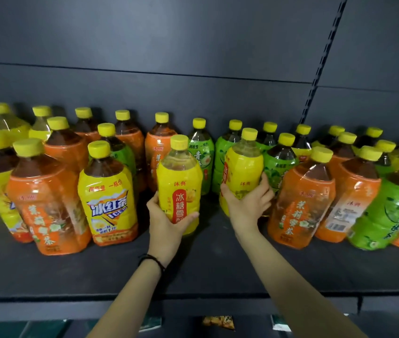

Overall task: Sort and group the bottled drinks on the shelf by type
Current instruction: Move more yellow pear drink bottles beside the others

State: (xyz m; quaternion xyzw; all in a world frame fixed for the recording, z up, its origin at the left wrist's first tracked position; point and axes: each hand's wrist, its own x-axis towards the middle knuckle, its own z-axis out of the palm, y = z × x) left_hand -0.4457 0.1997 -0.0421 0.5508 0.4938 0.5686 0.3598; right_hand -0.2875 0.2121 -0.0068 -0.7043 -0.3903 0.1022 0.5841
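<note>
Holding two yellow-labelled bottles, one per hand, at the middle of the shelf [205, 269]: left hand [166, 215], grip curled round the left bottle [179, 176], near upright, cap up; right hand [247, 203], grip curled round the right bottle [243, 167], cap leaning slightly right, just beside a green-labelled bottle [277, 174]

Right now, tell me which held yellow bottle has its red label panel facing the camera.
The yellow bottle gripped by the left hand: its red panel faces us squarely. The other bottle, in the right hand, is turned, panel at its left edge.
</note>
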